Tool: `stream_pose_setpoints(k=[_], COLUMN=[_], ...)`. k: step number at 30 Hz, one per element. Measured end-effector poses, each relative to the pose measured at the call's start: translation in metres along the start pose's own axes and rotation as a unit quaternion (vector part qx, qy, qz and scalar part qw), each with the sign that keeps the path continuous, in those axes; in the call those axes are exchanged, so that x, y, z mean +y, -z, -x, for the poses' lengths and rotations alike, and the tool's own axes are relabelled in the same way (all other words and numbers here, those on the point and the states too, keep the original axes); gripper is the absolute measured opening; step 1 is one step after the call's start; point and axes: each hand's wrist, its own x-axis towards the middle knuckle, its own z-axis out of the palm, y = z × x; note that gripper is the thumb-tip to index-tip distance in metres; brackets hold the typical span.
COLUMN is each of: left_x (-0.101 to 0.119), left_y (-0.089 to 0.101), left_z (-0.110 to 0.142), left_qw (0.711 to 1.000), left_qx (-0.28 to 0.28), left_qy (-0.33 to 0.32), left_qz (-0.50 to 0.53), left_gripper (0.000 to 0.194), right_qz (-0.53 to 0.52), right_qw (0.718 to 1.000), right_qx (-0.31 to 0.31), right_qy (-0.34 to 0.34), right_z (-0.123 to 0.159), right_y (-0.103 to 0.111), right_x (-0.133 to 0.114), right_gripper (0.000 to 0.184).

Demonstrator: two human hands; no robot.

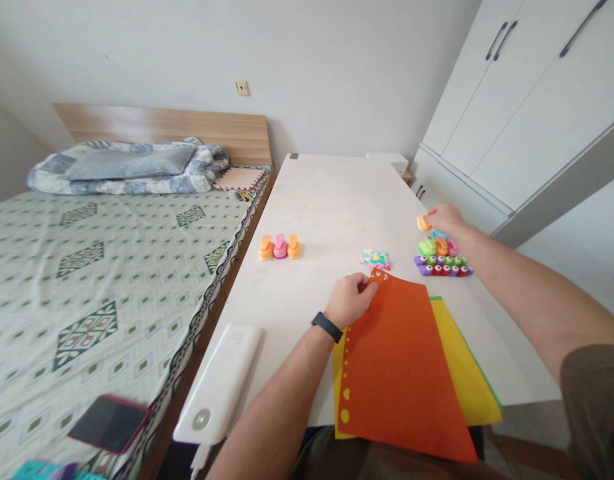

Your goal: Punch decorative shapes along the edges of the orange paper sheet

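Note:
An orange sheet of paper [397, 360] has cut-out shapes along its left edge and a few at the top left corner. My left hand [351, 299] pinches that top left corner, lifting it a little. Beneath lie yellow paper [459, 363] and a green edge of another sheet. At the far right of the table my right hand [444, 219] has its fingers closed on an orange craft punch [424, 223]. Just below it sit several green, orange and pink punches [441, 247] and rows of small purple, red and green punches [443, 267].
Loose paper confetti [377, 259] lies beyond the orange sheet. Three punches [280, 247] stand in a row on the left of the white table [331, 207]. A white power bank [219, 383] with a cable is at the near left edge. A phone [109, 423] rests on the bed [151, 267].

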Motion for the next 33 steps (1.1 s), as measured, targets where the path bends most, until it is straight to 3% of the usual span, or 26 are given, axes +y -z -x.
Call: stream_pose_setpoints(k=[3,6,8,11,14,16,20,26,33], left_x=[0.0,0.001,0.001,0.0,-0.002,-0.002,-0.001,0.002,-0.005], left_y=[0.0,0.001,0.002,0.002,0.001,0.001,0.002,0.001,-0.002], left_z=[0.0,-0.001,-0.001,-0.002,-0.003,-0.003,-0.003,-0.002,-0.005], left_qw=[1.0,1.0,1.0,1.0,1.0,1.0,0.999,0.998,0.998], left_qx=[0.001,0.003,0.005,0.005,0.001,-0.002,-0.008,0.002,-0.001], left_qy=[0.003,0.007,0.009,0.01,0.015,0.016,0.02,0.015,-0.001], left_qz=[0.0,-0.001,0.002,0.011,0.018,0.023,0.032,0.058,0.059], left_gripper=[0.031,0.031,0.031,0.031,0.032,0.033,0.033,0.032,0.03], right_qz=[-0.036,-0.187,-0.334,-0.496,-0.582,-0.604,-0.604,-0.599,-0.591], right_qw=[0.998,0.981,0.942,0.861,0.792,0.767,0.757,0.754,0.751], right_qx=[0.042,0.044,-0.009,-0.11,-0.18,-0.213,-0.249,-0.269,-0.293], right_qy=[0.01,0.024,0.016,0.016,0.026,0.021,0.011,0.017,0.03], right_z=[0.004,0.027,0.054,0.1,0.141,0.16,0.176,0.178,0.181], right_y=[0.008,0.01,0.009,0.007,0.005,0.004,-0.002,-0.013,-0.015], right_x=[-0.015,-0.032,-0.041,-0.048,-0.047,-0.044,-0.034,-0.017,-0.017], right_gripper=[0.029,0.033,0.036,0.046,0.046,0.048,0.053,0.049,0.048])
